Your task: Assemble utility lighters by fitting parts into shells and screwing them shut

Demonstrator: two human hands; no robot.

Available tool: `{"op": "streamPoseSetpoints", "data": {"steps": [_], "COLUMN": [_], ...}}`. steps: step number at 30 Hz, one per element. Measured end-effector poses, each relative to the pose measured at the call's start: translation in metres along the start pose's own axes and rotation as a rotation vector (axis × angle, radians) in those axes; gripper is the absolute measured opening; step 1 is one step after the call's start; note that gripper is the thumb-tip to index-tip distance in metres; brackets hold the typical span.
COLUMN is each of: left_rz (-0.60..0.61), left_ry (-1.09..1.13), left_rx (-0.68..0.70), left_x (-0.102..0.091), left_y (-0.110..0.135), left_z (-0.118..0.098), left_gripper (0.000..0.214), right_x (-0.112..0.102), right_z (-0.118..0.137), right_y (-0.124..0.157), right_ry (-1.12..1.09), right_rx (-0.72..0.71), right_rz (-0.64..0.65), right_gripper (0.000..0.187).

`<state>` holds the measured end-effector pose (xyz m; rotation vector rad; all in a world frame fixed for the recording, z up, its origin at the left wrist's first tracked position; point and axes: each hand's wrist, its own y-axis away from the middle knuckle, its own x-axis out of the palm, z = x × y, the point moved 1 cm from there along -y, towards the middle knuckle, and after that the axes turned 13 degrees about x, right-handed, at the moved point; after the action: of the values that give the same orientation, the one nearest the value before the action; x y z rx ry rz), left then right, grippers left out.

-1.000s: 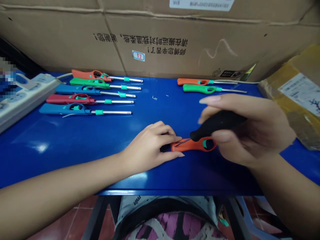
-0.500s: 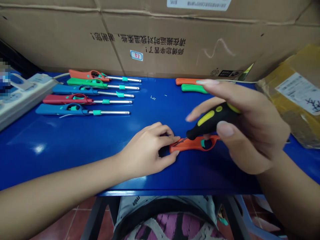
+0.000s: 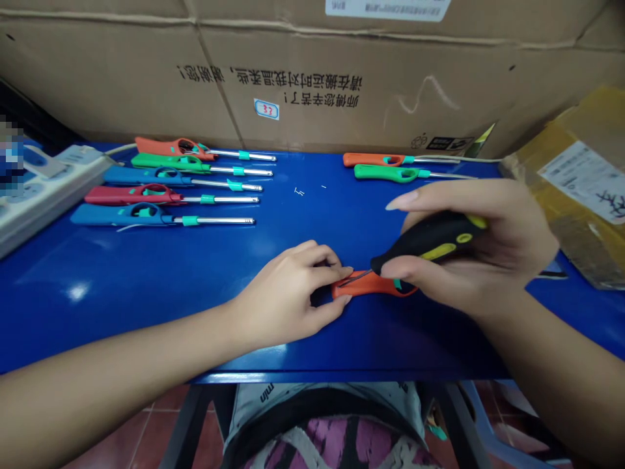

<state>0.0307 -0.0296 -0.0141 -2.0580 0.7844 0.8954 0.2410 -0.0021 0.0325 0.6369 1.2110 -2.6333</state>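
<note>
An orange long-nosed gas lighter point(image 3: 368, 284) lies flat on the blue table near its front edge. My left hand point(image 3: 297, 290) pinches the lighter's handle end between thumb and fingers, holding it against the table. In my right hand point(image 3: 493, 247) is a black and yellow screwdriver point(image 3: 430, 241), slanted down to the left. Its thin shaft meets the lighter's handle close to my left fingertips; the exact tip is hard to make out. My right hand and the screwdriver handle hide the lighter's nozzle end and part of its trigger loop.
Several lighters, including a red one point(image 3: 131, 195), lie in a row at the left beside a white power strip point(image 3: 58, 182). An orange lighter point(image 3: 374, 159) and a green lighter point(image 3: 383, 173) lie at the back right. Small screws point(image 3: 299, 192) lie mid-table. Cardboard boxes point(image 3: 293, 52) stand behind.
My right hand has turned the screwdriver, its yellow patches shifting round, and the thumb has moved left along the handle. My left hand and the orange lighter stay in place.
</note>
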Motion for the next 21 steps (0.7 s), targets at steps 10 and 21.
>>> {"op": "streamPoseSetpoints", "data": {"steps": [10,21], "left_rz": [-0.009,-0.004], "left_ry": [0.016,0.043], "left_rx": [-0.01,-0.013], "left_x": [0.0002,0.0003], "left_y": [0.0004,0.0017], "left_z": [-0.0001,0.001], "left_gripper": [0.027,0.025], "right_x": [-0.0061,-0.0031], "right_z": [-0.005,0.0016], "right_y": [-0.0013,-0.0033], "right_ry": [-0.004,0.013], "right_rx": [-0.039,-0.1], "right_rz": [0.048,0.064], "right_gripper": [0.058,0.06]}}
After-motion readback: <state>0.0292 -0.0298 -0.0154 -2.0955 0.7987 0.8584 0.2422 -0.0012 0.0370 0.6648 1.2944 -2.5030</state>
